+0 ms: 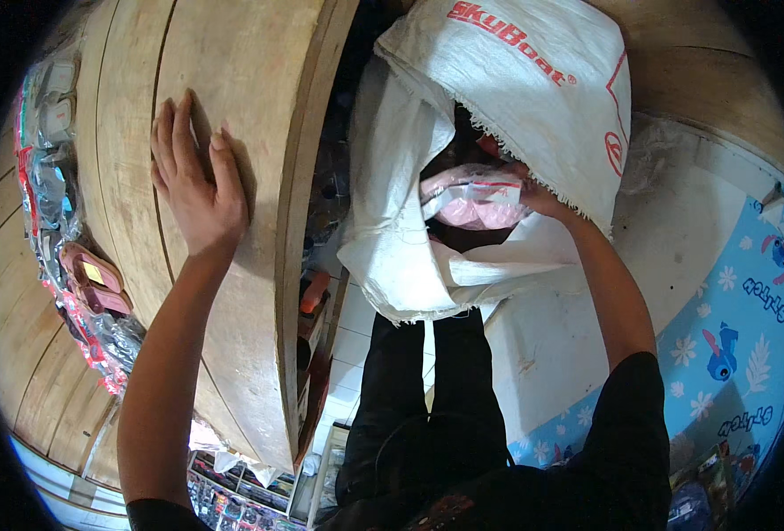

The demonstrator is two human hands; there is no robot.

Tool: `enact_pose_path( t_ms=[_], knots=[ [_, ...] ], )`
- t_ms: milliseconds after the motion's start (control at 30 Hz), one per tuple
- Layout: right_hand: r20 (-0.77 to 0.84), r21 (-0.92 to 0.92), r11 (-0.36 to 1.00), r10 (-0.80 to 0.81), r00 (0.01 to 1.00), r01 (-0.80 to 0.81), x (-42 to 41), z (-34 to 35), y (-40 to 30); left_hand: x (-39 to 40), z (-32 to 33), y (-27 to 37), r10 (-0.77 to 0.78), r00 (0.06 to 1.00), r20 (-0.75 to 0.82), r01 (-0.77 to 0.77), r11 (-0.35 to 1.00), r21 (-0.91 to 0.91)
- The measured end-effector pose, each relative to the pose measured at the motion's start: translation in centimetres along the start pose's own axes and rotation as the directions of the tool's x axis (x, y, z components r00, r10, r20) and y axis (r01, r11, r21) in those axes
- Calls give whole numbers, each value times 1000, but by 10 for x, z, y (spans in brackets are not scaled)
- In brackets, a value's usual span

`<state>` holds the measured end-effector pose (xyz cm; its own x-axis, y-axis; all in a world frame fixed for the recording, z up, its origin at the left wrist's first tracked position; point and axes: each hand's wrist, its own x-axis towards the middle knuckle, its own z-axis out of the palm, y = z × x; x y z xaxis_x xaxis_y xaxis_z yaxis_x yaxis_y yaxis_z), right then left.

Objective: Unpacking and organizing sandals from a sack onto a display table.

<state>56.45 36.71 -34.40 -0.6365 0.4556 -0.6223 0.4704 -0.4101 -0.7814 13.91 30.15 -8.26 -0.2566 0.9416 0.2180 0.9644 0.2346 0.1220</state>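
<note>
My left hand (199,179) rests palm down on a wooden tabletop (232,66), close to its edge, with nothing in it. To its right, a white woven sack (398,179) with red print lies with its frayed mouth facing me. My right hand (544,197) reaches into that mouth and grips the side of a clear plastic bag (481,202) with pink goods in it. A white and red strip runs along the top of this bag. The fingertips are partly hidden by the bag and the sack's edge. Dark contents behind it are too shaded to name.
Plastic-wrapped footwear (53,179) and a pair of pink sandals (96,279) lie at the far left. Shelves of goods (232,498) stand below the tabletop. A pale surface (551,345) with a blue cartoon-printed covering (717,372) is on the right. White floor tiles (348,345) show between.
</note>
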Motion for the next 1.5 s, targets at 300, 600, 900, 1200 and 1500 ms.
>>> enact_pose_path(
  t_ms=[300,600,900,1200,1500],
  knots=[
    [-239,-260,964,-112,965,48,-91,7,-136,-6,4,-4,-1,994,-106,0,1000,-7],
    [-545,479,796,-62,836,370,-157,44,-204,-25,-7,-3,-118,978,-173,-37,715,-698],
    [-319,664,709,-19,948,237,-138,127,-291,-140,-93,33,91,863,498,504,-240,-830],
    [-125,619,766,-124,984,175,-55,220,-337,-180,-118,-49,-336,693,638,636,-133,-760],
    [-470,108,891,-345,812,441,-76,253,-316,-196,-120,-58,-669,574,472,663,40,-748]
  ],
)
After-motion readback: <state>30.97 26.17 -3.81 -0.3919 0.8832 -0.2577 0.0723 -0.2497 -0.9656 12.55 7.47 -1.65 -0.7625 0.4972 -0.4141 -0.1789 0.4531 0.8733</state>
